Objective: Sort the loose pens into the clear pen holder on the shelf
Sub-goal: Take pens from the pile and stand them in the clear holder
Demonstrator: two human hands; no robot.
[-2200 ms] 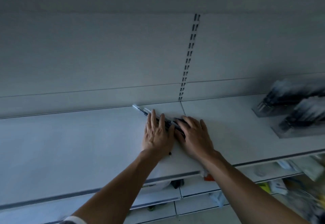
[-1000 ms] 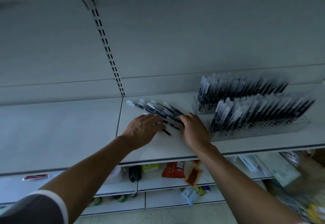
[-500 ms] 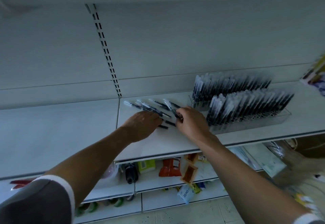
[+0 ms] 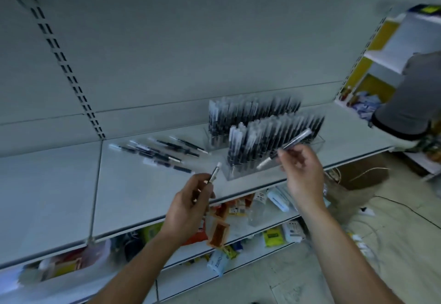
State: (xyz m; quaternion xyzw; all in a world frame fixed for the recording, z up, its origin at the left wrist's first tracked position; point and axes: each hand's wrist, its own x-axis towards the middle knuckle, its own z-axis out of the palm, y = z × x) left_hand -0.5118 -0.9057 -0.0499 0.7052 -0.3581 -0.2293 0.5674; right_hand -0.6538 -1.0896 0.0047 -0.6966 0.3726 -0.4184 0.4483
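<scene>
Several loose black-and-clear pens (image 4: 162, 152) lie scattered on the white shelf (image 4: 133, 189), left of the clear pen holder (image 4: 269, 162). The holder stands on the shelf with two rows of upright pens in it. My left hand (image 4: 191, 205) holds one pen (image 4: 214, 174) lifted off the shelf, tip pointing up. My right hand (image 4: 301, 172) pinches another pen (image 4: 293, 142) slantwise in front of the holder's near row. Both hands are raised in front of the shelf edge.
Lower shelves (image 4: 238, 229) carry mixed packets and small boxes. Another person (image 4: 410, 98) bends at a yellow shelving unit (image 4: 379, 41) on the far right. Cables and a cardboard box (image 4: 362, 172) lie on the tiled floor at the right.
Both hands have come off the pile of loose pens, each lifting one pen. The right hand has moved right, in front of the holder. The view has swung to the right.
</scene>
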